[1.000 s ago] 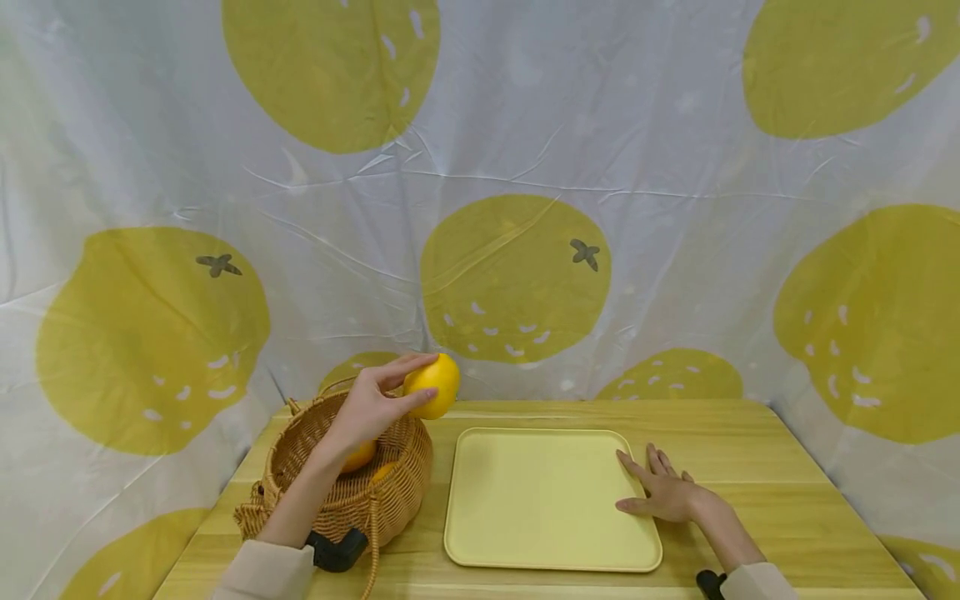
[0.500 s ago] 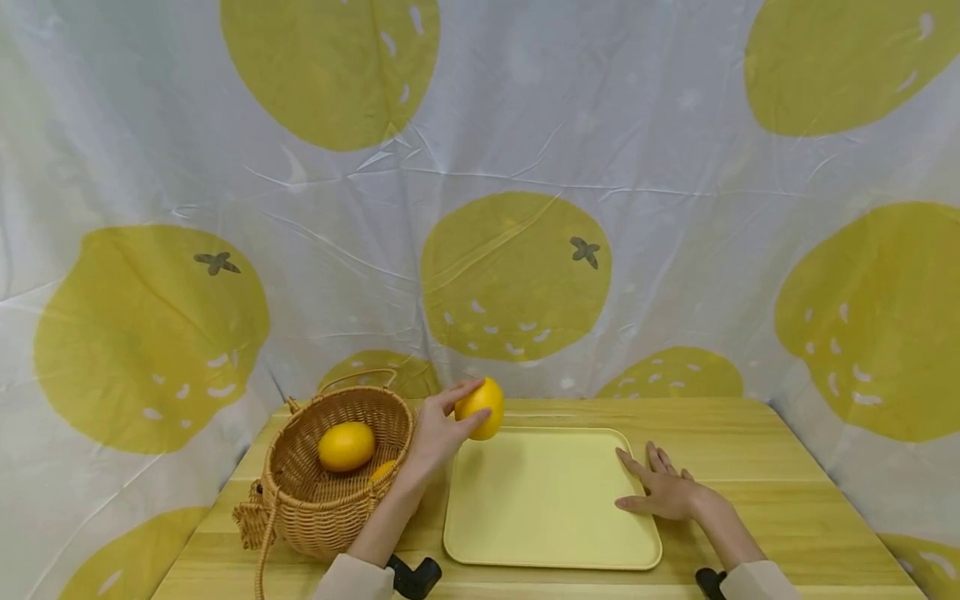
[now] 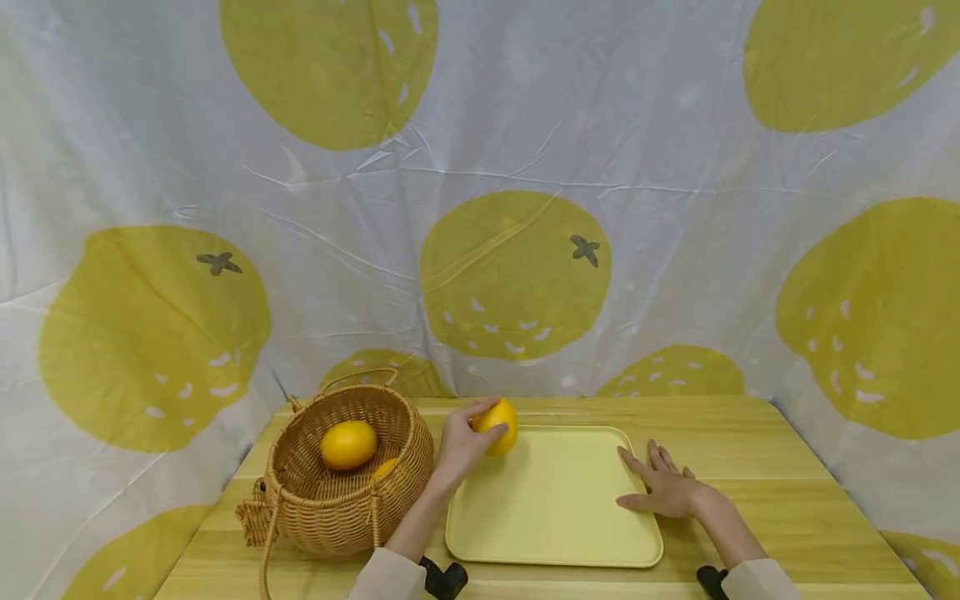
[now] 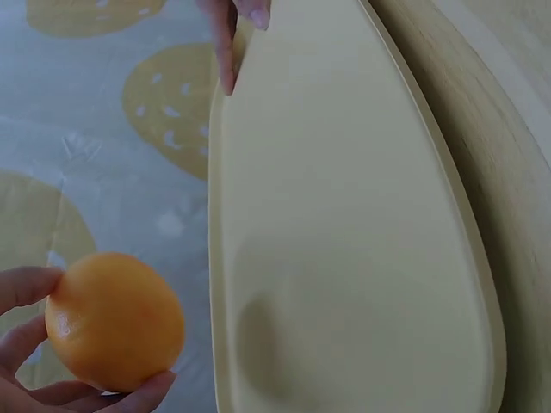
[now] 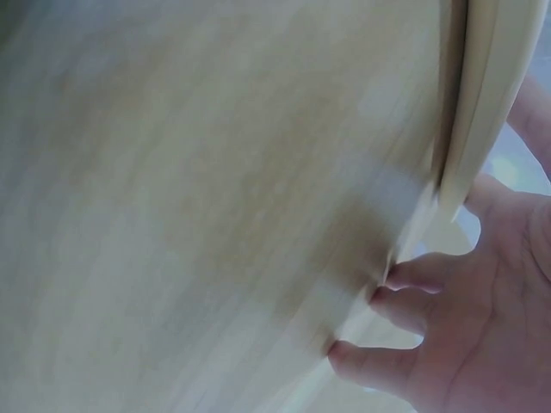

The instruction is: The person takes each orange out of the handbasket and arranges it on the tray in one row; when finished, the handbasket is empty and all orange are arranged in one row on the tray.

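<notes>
Head view. Left hand [image 3: 461, 442]: thumb and fingers clamped on one yellow-orange fruit [image 3: 507, 417], covering its near-left side; fruit held over the far left corner of a pale yellow tray [image 3: 555, 517]. Right hand [image 3: 666, 490]: fingers spread apart, at the tray's right rim. Wicker basket [image 3: 333, 529], left on the worktop [image 3: 750, 492]: one oval fruit [image 3: 348, 445]; a second fruit [image 3: 384, 468], mostly hidden by the basket wall. Pale sleeves [image 3: 386, 577] cut off below.

Left wrist view. Held fruit apart from the tray; left hand cropped; right hand reduced to fingers at the top.

Right wrist view. Right hand cropped, fingers straight; worktop blurred; tray showing only a strip of rim.
</notes>
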A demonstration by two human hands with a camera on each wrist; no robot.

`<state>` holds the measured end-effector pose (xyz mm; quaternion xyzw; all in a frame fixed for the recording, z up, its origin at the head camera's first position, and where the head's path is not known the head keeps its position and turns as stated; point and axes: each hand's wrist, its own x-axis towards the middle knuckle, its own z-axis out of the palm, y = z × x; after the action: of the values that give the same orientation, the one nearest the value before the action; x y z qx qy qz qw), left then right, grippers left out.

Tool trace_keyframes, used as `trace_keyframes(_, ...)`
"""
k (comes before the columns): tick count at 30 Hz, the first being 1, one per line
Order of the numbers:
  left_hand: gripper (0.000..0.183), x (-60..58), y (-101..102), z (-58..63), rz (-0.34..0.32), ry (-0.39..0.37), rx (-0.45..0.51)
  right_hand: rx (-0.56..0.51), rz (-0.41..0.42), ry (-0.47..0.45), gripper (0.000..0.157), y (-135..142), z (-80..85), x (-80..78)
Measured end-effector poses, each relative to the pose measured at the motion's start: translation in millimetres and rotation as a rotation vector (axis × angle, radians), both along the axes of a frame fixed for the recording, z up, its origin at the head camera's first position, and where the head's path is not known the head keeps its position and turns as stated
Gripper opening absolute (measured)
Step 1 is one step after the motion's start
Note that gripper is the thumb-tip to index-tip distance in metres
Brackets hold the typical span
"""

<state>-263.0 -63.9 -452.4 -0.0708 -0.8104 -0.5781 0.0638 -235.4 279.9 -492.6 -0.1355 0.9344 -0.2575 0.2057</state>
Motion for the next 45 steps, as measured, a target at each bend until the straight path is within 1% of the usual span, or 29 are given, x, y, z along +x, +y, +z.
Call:
trace_keyframes(2, 0.045, -1.6, 3, -3.2, 0.009, -0.028, 0.021, -0.002, -0.001, -0.002, 0.098, 0, 0.1, -0.3)
trace_keyframes(3, 0.045, -2.1, 4, -5.0, 0.017, -0.031, 0.024, -0.001, -0.001, -0.002, 0.098, 0, 0.1, -0.4)
trace_keyframes(6, 0.044, -3.2, 6, -11.3, 0.066, -0.047, 0.029, 0.005, -0.002, -0.001, 0.098, -1, 0.2, -1.1)
trace_keyframes(10, 0.045, -1.8, 2, -19.1, 0.126, -0.076, 0.02, 0.007, 0.001, -0.001, 0.098, -2, 0.3, -1.5)
trace_keyframes(14, 0.046, -0.5, -3, -24.1, 0.149, -0.097, -0.006, 0.013, 0.004, 0.005, 0.098, -1, 0.2, -1.2)
trace_keyframes(19, 0.047, -1.5, -5, -27.5, 0.157, -0.096, -0.037, 0.006, 0.001, 0.002, 0.098, -1, -0.3, -0.9)
trace_keyframes(22, 0.047, -2.5, -6, -28.4, 0.146, -0.092, -0.053, 0.0, -0.004, -0.005, 0.098, -1, -1.0, -1.0)
trace_keyframes(29, 0.045, -4.8, -16, -29.2, 0.058, -0.054, -0.04, -0.008, -0.003, -0.001, 0.098, 0, -1.0, -0.5)
trace_keyframes(33, 0.045, -6.5, -21, -30.5, 0.031, -0.057, -0.045, 0.002, -0.001, 0.0, 0.097, 1, -1.1, -0.2)
trace_keyframes(36, 0.045, -7.5, -23, -31.9, 0.023, -0.062, -0.049, 0.005, 0.001, 0.0, 0.097, 1, -1.3, -0.5)
trace_keyframes(39, 0.046, -8.0, -23, -33.8, 0.016, -0.048, -0.048, 0.008, -0.001, -0.002, 0.097, 2, -1.2, -0.4)
trace_keyframes(45, 0.046, -6.9, -22, -34.4, 0.023, -0.045, -0.04, 0.009, -0.001, -0.002, 0.097, 2, -0.4, 0.2)
